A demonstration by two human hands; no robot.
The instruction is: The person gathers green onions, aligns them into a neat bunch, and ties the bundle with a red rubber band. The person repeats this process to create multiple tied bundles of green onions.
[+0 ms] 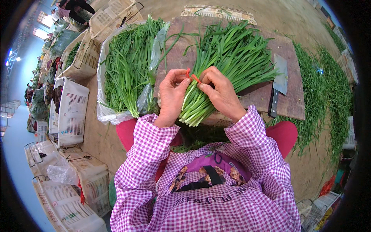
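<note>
A thick bunch of garlic chives (232, 55) lies on the wooden board (182, 52), its pale cut ends towards me. Both hands meet over the stalks and pinch the ends of a red tie (196, 78). My left hand (173, 94) grips one end between thumb and forefinger. The other end is between the thumb and forefinger of my right hand (221, 90). Whether the tie is knotted I cannot tell. Right of the bunch, a cleaver (280, 75) with a black handle rests on the board, leaf tips overlapping its blade.
Left of the board, a crate lined with clear plastic (108, 117) holds more chives (130, 63). Loose greens (313, 87) cover the floor at right. White plastic crates (74, 113) stand along the left side. A person (76, 10) is at the far upper left.
</note>
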